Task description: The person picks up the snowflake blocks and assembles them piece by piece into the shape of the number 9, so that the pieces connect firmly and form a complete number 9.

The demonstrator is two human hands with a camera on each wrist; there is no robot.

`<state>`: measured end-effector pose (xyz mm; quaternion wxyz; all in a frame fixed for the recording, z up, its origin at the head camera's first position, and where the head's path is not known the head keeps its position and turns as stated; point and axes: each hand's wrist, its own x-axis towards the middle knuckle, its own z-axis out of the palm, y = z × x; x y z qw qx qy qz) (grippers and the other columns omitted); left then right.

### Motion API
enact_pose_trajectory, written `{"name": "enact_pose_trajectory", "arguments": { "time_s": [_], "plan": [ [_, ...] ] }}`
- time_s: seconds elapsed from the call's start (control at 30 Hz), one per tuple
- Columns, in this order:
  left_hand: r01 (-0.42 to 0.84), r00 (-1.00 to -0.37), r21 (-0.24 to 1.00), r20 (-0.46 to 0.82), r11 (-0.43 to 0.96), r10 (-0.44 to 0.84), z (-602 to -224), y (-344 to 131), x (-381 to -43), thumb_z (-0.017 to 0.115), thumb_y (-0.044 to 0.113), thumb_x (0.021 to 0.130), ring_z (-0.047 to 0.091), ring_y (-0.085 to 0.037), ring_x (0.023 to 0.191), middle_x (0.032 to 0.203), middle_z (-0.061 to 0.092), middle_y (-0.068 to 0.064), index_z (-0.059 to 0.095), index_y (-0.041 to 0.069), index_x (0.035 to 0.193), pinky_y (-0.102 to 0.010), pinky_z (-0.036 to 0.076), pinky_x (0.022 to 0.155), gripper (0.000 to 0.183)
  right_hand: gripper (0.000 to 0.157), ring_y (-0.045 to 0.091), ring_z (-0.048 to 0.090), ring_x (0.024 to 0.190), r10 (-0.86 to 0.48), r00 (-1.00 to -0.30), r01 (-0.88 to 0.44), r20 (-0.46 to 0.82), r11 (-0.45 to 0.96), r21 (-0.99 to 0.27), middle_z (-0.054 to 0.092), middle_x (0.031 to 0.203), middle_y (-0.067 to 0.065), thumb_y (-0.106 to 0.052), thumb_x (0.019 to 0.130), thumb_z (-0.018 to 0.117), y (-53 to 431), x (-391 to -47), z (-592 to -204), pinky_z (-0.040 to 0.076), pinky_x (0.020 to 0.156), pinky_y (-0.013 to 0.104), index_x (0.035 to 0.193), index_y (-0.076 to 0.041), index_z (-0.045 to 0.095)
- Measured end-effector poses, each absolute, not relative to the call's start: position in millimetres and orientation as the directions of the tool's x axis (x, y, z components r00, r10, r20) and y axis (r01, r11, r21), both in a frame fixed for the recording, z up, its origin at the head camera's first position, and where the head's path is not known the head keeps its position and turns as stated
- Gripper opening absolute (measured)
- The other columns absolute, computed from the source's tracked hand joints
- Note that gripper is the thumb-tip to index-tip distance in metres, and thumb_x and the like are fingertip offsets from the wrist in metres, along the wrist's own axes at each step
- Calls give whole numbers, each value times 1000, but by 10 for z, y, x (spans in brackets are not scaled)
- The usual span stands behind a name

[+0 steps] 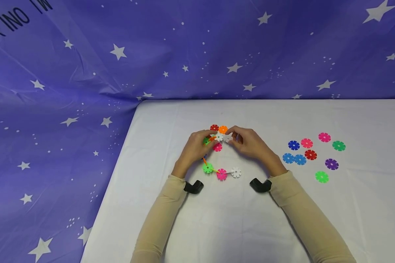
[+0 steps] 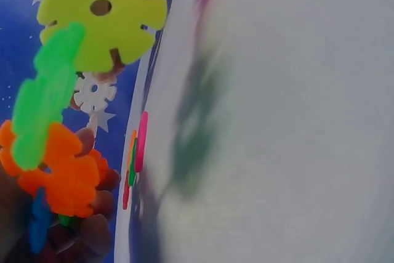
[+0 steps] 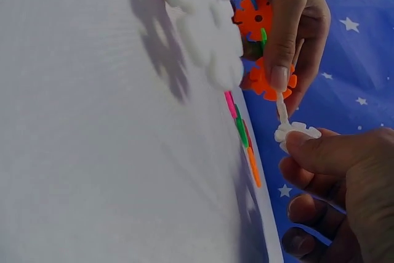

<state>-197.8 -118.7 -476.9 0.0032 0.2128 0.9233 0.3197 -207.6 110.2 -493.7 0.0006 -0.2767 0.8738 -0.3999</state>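
Observation:
My left hand [image 1: 195, 147] grips a chain of notched plastic discs by an orange disc [image 3: 265, 89]. A white disc [image 3: 282, 110], seen nearly edge-on, joins that orange one. My right hand [image 1: 251, 144] pinches another white disc [image 3: 303, 132] between thumb and index finger, right at the end of the first white one. From the left hand the chain curves toward me through blue and orange to a green disc [image 1: 207, 168], a pink disc [image 1: 221, 174] and a white end disc [image 1: 236, 172]. The left fingers hide part of it.
Loose red [image 1: 214, 127], orange [image 1: 223, 129] and pink [image 1: 217, 147] discs lie on the white tabletop [image 1: 237, 226] around the hands. Several more, including a purple disc [image 1: 331, 164], are spread at the right. A blue star-patterned curtain [image 1: 197, 51] borders the table's far and left edges.

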Motion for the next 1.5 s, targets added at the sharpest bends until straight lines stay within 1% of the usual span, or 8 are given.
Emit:
{"name": "enact_pose_trajectory", "arguments": {
  "time_s": [0.07, 0.3, 0.57, 0.77, 1.0, 1.2, 1.33, 1.5],
  "plan": [
    [380, -914, 597, 125, 706, 387, -4759, -1189, -1975, 73, 21, 90, 67, -21, 103, 116, 71, -9, 67, 7, 123, -36, 50, 96, 37, 25, 14, 51, 65, -489, -841, -495, 230, 525, -693, 62, 83, 5, -7, 89, 70, 1099, -2078, -4940, 45, 62, 29, 113, -10, 65],
    [346, -928, 577, 94, 740, 361, -4739, -1178, -1957, 74, 30, 89, 64, -22, 115, 123, 69, -6, 67, 12, 124, -38, 49, 99, 41, 24, 13, 50, 64, -483, -833, -522, 271, 523, -674, 62, 82, 4, -8, 89, 70, 1095, -2074, -4950, 44, 60, 28, 112, -10, 65],
    [374, -919, 606, 142, 702, 368, -4758, -1175, -1957, 75, 25, 88, 65, -18, 95, 112, 71, -5, 66, 13, 125, -37, 52, 86, 40, 24, 13, 50, 64, -483, -832, -523, 273, 521, -674, 63, 82, 4, -7, 88, 70, 1093, -2061, -4944, 44, 60, 28, 112, -11, 66],
    [368, -919, 650, 145, 665, 367, -4776, -1147, -1962, 76, 26, 86, 65, -17, 99, 117, 70, -4, 67, 12, 123, -34, 52, 88, 40, 21, 13, 49, 63, -490, -822, -536, 290, 495, -684, 63, 81, 3, -9, 90, 70, 1073, -2045, -4942, 43, 59, 27, 110, -12, 66],
    [371, -920, 662, 166, 651, 355, -4747, -1152, -1958, 77, 26, 86, 65, -18, 96, 114, 71, -5, 67, 10, 124, -34, 52, 86, 43, 28, 14, 50, 64, -457, -838, -506, 297, 450, -735, 65, 83, 4, -8, 87, 74, 1077, -2047, -4945, 43, 60, 26, 112, -13, 65],
    [366, -921, 667, 158, 649, 356, -4744, -1157, -1963, 78, 26, 85, 65, -18, 97, 115, 71, -6, 67, 10, 124, -34, 51, 87, 45, 25, 16, 52, 65, -424, -861, -461, 281, 418, -782, 67, 85, 6, -8, 86, 74, 1086, -2035, -4918, 44, 60, 25, 110, -11, 67],
    [360, -919, 664, 133, 655, 371, -4759, -1145, -1970, 79, 25, 84, 64, -19, 104, 121, 69, -6, 65, 9, 127, -34, 51, 93, 48, 21, 15, 52, 65, -423, -861, -464, 282, 427, -776, 67, 84, 5, -8, 86, 75, 1088, -2041, -4910, 44, 60, 25, 106, -11, 69],
    [365, -918, 661, 138, 656, 372, -4760, -1128, -1970, 78, 25, 85, 63, -21, 115, 125, 67, -8, 65, 6, 125, -35, 48, 99, 46, 18, 14, 53, 66, -438, -848, -494, 299, 447, -746, 68, 84, 4, -8, 86, 75, 1078, -2038, -4907, 46, 62, 26, 103, -10, 70]
  ]
}}
